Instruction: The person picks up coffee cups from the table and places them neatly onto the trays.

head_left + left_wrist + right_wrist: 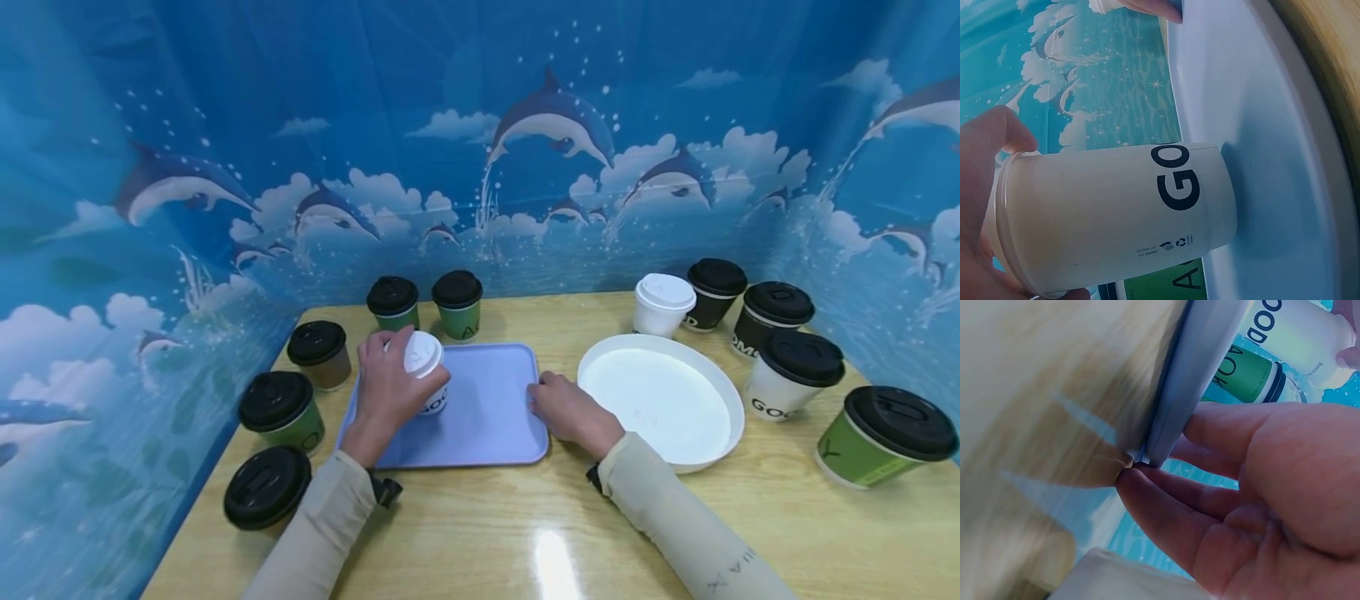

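My left hand [390,382] grips a white paper cup [435,404] by its white lid, thumb on one side and fingers on the other. The cup is upright over the left half of a lavender tray [491,408]; in the left wrist view its base is at the tray's surface, and I cannot tell whether it touches. Dark letters mark the cup's side [1110,215]. At the tray's right edge my right hand [572,410] pinches the rim [1179,381], its thumb against the rim and fingertips low by the tabletop.
Two green cups [457,308] with black lids stand behind the tray. Several lidded cups [281,412] line the left side. Right of my right hand lies a round white tray [660,400], with a white cup [663,308] behind it and several black-lidded cups [787,375] beyond.
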`<state>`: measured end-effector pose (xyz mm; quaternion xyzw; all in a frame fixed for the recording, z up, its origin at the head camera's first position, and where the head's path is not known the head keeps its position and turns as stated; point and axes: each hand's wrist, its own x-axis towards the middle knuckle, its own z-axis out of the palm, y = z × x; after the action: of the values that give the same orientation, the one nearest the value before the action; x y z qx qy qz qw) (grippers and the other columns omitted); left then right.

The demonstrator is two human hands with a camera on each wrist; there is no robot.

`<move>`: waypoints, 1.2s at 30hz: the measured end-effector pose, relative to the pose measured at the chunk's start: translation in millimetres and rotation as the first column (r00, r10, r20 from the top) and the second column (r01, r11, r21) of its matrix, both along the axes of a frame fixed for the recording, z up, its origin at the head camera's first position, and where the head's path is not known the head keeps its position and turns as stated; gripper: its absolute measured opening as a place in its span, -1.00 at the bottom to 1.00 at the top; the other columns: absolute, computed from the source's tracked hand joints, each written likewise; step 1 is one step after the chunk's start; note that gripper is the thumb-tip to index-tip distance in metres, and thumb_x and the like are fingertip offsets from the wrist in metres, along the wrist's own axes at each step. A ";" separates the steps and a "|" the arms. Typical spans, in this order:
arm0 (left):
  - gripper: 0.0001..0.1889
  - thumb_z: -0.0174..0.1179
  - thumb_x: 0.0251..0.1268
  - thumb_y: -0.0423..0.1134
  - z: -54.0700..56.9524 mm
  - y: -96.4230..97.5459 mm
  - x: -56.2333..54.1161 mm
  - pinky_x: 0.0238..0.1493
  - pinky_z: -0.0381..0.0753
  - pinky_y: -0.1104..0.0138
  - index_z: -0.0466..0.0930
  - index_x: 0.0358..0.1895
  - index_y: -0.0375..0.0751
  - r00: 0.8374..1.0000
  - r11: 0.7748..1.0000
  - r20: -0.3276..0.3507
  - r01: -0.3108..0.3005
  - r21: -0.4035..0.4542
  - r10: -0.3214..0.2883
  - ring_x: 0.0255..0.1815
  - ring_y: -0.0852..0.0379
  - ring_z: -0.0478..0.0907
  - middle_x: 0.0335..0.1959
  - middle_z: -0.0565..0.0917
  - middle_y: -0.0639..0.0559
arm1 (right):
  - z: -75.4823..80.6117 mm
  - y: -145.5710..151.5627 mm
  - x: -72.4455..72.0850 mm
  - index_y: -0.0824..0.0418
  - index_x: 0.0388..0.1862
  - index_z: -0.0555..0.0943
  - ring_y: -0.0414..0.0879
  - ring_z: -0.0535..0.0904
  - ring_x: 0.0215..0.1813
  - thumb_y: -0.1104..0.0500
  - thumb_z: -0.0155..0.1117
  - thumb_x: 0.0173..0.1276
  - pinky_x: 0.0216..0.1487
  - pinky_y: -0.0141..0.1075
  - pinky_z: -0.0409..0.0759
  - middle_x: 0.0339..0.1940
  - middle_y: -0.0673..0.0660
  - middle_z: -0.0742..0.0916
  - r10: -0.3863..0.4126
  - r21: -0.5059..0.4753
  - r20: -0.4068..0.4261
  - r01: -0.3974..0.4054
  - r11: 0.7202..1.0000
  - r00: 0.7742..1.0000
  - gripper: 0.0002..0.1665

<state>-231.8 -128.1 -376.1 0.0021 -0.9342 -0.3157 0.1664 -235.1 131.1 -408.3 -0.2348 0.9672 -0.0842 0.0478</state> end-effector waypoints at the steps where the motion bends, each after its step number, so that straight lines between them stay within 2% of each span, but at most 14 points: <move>1: -0.11 0.36 -0.03 0.11 -0.5 -0.1 0.1 0.08 0.48 -0.12 0.43 0.48 -0.13 1.000 1.000 0.001 -0.002 -0.001 0.002 0.26 -0.22 0.22 0.30 0.35 -0.29 | 0.1 -0.2 0.2 0.40 0.12 0.64 0.27 0.66 0.06 0.24 0.10 0.62 0.08 0.08 0.65 0.09 0.44 0.64 -0.003 -0.001 0.009 0.003 1.000 1.000 -0.70; 6: -0.10 0.36 -0.03 0.11 -1.3 -0.4 0.2 0.09 0.47 -0.12 0.42 0.48 -0.11 1.000 1.000 0.011 -0.005 -0.004 0.005 0.27 -0.21 0.22 0.31 0.35 -0.28 | -0.9 -0.3 0.1 0.39 0.16 0.63 0.27 0.65 0.11 0.22 0.08 0.64 0.11 0.07 0.64 0.13 0.44 0.64 -0.016 -0.008 0.035 0.016 1.000 0.999 -0.67; 12: -0.11 0.35 -0.02 0.12 1.5 -1.2 -1.7 0.08 0.47 -0.12 0.41 0.49 -0.11 1.000 1.000 0.007 -0.011 -0.015 0.011 0.26 -0.22 0.22 0.32 0.34 -0.29 | 0.3 1.4 0.8 0.41 0.09 0.65 0.29 0.66 0.05 0.25 0.08 0.62 0.07 0.09 0.66 0.08 0.45 0.65 -0.002 -0.016 -0.003 0.002 1.000 1.000 -0.70; 15: -0.10 0.36 -0.02 0.12 2.0 -1.7 -1.9 0.08 0.48 -0.12 0.41 0.49 -0.11 1.000 1.000 0.007 -0.014 -0.023 0.014 0.27 -0.22 0.22 0.33 0.34 -0.30 | 1.1 1.2 1.0 0.43 0.10 0.64 0.30 0.65 0.06 0.26 0.08 0.61 0.08 0.10 0.65 0.09 0.46 0.64 0.002 -0.026 0.004 -0.002 1.000 1.000 -0.70; 19: -0.11 0.37 -0.01 0.11 1.2 -2.0 -1.2 0.08 0.48 -0.12 0.42 0.49 -0.12 1.000 1.000 0.014 -0.014 -0.021 0.014 0.27 -0.23 0.22 0.33 0.34 -0.30 | 0.6 0.9 1.6 0.42 0.15 0.63 0.30 0.64 0.11 0.25 0.08 0.63 0.11 0.10 0.64 0.12 0.47 0.63 -0.001 -0.025 0.028 0.002 1.000 1.000 -0.68; 27: -0.10 0.36 -0.01 0.13 -2.9 -1.7 -0.9 0.07 0.48 -0.12 0.42 0.49 -0.13 1.000 1.000 0.014 0.003 -0.023 -0.003 0.25 -0.22 0.23 0.32 0.34 -0.30 | -0.6 1.6 1.5 0.42 0.07 0.65 0.28 0.66 0.02 0.27 0.09 0.61 0.05 0.08 0.66 0.05 0.45 0.65 0.008 -0.016 -0.002 -0.008 1.000 1.000 -0.72; 36: -0.10 0.35 -0.03 0.12 -3.0 -2.1 -0.4 0.06 0.48 -0.11 0.42 0.48 -0.12 1.000 1.000 0.007 -0.004 -0.017 0.005 0.24 -0.22 0.24 0.31 0.35 -0.30 | -1.7 1.4 0.2 0.40 0.11 0.64 0.26 0.66 0.07 0.24 0.08 0.63 0.08 0.07 0.66 0.09 0.44 0.64 -0.005 -0.012 0.012 0.005 1.000 1.000 -0.70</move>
<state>-232.2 -130.3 -379.0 0.0039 -0.9375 -0.3072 0.1637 -234.9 132.5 -410.1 -0.2323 0.9670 -0.0913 0.0518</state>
